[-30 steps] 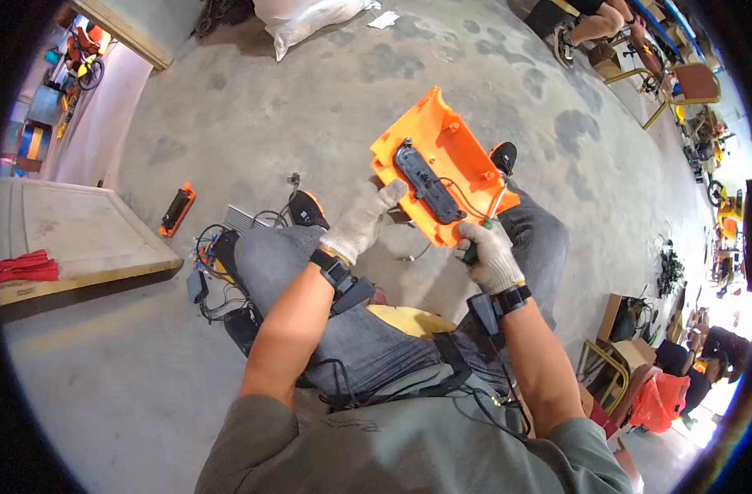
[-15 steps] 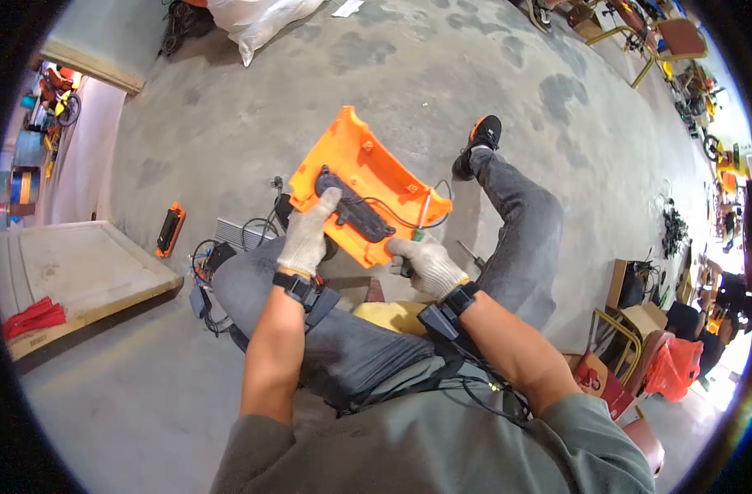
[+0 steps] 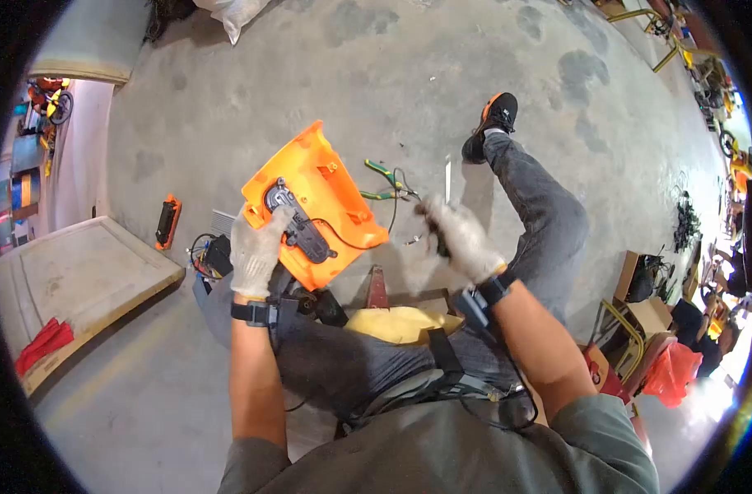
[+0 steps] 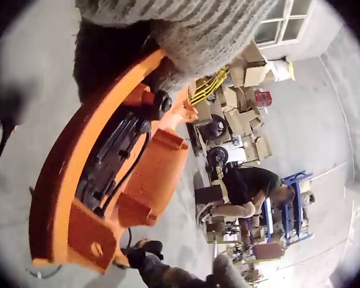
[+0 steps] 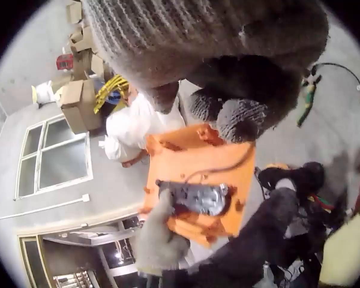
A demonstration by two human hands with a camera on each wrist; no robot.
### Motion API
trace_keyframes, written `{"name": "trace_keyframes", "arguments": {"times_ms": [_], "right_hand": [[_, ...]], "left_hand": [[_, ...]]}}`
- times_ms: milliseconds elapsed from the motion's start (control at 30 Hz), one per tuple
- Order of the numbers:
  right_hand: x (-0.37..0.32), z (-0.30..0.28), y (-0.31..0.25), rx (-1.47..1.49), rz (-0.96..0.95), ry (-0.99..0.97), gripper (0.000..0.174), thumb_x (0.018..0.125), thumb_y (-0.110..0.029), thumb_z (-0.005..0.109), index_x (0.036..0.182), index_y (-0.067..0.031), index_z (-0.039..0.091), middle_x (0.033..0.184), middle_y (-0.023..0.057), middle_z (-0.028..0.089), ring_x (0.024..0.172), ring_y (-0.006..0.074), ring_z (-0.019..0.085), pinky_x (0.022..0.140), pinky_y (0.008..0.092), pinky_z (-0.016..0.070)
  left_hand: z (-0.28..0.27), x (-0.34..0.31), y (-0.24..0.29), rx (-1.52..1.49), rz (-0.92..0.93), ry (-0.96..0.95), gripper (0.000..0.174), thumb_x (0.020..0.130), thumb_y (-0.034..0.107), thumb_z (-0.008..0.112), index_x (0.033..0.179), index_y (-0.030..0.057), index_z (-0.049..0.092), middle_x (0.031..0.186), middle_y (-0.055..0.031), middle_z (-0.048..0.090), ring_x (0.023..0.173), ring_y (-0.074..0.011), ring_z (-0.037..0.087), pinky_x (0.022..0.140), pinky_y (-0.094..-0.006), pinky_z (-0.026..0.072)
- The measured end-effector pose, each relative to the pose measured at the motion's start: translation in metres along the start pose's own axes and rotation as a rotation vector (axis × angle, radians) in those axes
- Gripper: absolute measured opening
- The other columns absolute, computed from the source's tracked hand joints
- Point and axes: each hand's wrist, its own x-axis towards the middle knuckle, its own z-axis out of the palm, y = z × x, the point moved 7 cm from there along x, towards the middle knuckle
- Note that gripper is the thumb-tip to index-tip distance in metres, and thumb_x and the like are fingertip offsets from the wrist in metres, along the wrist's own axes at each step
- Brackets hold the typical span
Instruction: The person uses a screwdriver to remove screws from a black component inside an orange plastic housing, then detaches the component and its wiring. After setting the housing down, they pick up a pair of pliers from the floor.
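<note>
My gloved left hand grips the edge of an orange plastic shell, thumb over its inner side. Inside the tilted shell sits a long black plastic part with a thin dark cable running from it; the left wrist view shows this part edge-on. To the right of the shell, apart from it, my gloved right hand is blurred, its fingers curled around a screwdriver. The pale shaft points up past the fingers, and the handle is mostly hidden. In the right wrist view the curled fingers overlap the shell's edge.
Green-handled pliers lie on the concrete floor beyond the shell. A black-and-orange part lies at left, near a pale panel with a red cloth. Boxes and chairs line the right side.
The shell has moved left and nearer with my left hand. My right hand has come away from the shell to the right. The pliers on the floor are now in sight.
</note>
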Motion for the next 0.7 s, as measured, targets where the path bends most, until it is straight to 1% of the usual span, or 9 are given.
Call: {"name": "trace_keyframes", "arguments": {"times_ms": [67,100,167,233,267,367,400,533,700], "right_hand": [[0.028,-0.020,-0.035,-0.287,0.000,0.118,0.041,0.099,-0.043,0.063,0.104,-0.0033,0.071,0.079,0.0014,0.065,0.066,0.0099,0.060,0.059,0.0274,0.0471],[0.077,-0.043,-0.008,-0.453,-0.069,0.158,0.044,0.093,-0.046,0.065,0.102,-0.0034,0.072,0.081,0.0115,0.071,0.079,0.0222,0.069,0.074,0.0384,0.0529],[0.111,-0.053,-0.015,-0.622,-0.076,0.281,0.038,0.091,-0.040,0.067,0.104,-0.0046,0.072,0.088,0.0167,0.074,0.085,0.0314,0.072,0.077,0.0424,0.0543],[0.163,-0.064,0.012,-0.719,-0.137,0.299,0.037,0.090,-0.039,0.068,0.104,-0.0054,0.072,0.091,0.0184,0.074,0.089,0.0356,0.071,0.079,0.0443,0.0544],[0.186,-0.066,0.018,-0.815,-0.210,0.316,0.035,0.090,-0.038,0.068,0.105,-0.0061,0.072,0.094,0.0201,0.074,0.093,0.0398,0.071,0.081,0.0462,0.0546],[0.232,-0.055,0.032,-0.860,-0.163,0.305,0.034,0.089,-0.037,0.070,0.103,-0.0063,0.073,0.096,0.0218,0.074,0.096,0.0414,0.070,0.085,0.0479,0.0542],[0.252,-0.050,0.040,-0.928,-0.135,0.262,0.032,0.090,-0.037,0.071,0.106,-0.0089,0.073,0.101,0.0216,0.073,0.099,0.0412,0.070,0.087,0.0480,0.0547],[0.310,-0.030,0.059,-1.068,-0.208,0.279,0.030,0.096,-0.036,0.068,0.117,-0.0138,0.069,0.112,0.0207,0.067,0.105,0.0424,0.068,0.090,0.0509,0.0557],[0.338,-0.014,0.070,-1.101,-0.164,0.272,0.026,0.097,-0.032,0.067,0.116,-0.0135,0.067,0.115,0.0214,0.065,0.102,0.0434,0.069,0.088,0.0520,0.0564]], "left_hand": [[0.002,0.005,0.021,0.036,-0.027,-0.072,0.037,0.092,0.016,0.073,0.124,-0.0021,0.068,0.103,-0.0056,0.076,0.090,-0.0147,0.070,0.085,-0.0321,0.0543],[0.008,0.008,0.022,0.073,-0.047,-0.143,0.034,0.094,0.012,0.072,0.124,-0.0032,0.067,0.103,-0.0026,0.075,0.090,-0.0121,0.067,0.085,-0.0302,0.0543],[0.016,0.014,0.018,0.067,-0.072,-0.142,0.034,0.092,0.013,0.070,0.122,-0.0020,0.068,0.099,-0.0045,0.075,0.088,-0.0135,0.068,0.083,-0.0309,0.0542],[0.024,0.018,0.022,0.254,-0.093,-0.196,0.037,0.090,0.014,0.070,0.123,0.0004,0.068,0.098,-0.0076,0.074,0.087,-0.0163,0.068,0.083,-0.0323,0.0538],[0.029,0.022,0.015,0.269,0.016,-0.193,0.039,0.087,0.015,0.070,0.124,0.0014,0.068,0.098,-0.0100,0.072,0.087,-0.0187,0.068,0.083,-0.0329,0.0533],[0.041,0.022,-0.017,-0.010,-0.308,-0.273,0.041,0.089,0.010,0.071,0.128,-0.0001,0.067,0.105,-0.0047,0.073,0.090,-0.0131,0.065,0.083,-0.0293,0.0526],[0.040,0.024,-0.001,0.106,-0.396,-0.285,0.043,0.088,0.009,0.075,0.129,-0.0002,0.066,0.106,-0.0048,0.074,0.093,-0.0091,0.066,0.086,-0.0283,0.0538],[0.051,0.030,-0.007,-0.076,-0.508,-0.175,0.042,0.090,0.000,0.072,0.132,-0.0031,0.065,0.114,-0.0047,0.073,0.097,-0.0130,0.068,0.090,-0.0294,0.0552],[0.058,0.038,-0.011,-0.090,-0.660,-0.174,0.041,0.092,-0.001,0.073,0.131,-0.0040,0.064,0.112,-0.0052,0.073,0.096,-0.0108,0.067,0.088,-0.0276,0.0552]]}}
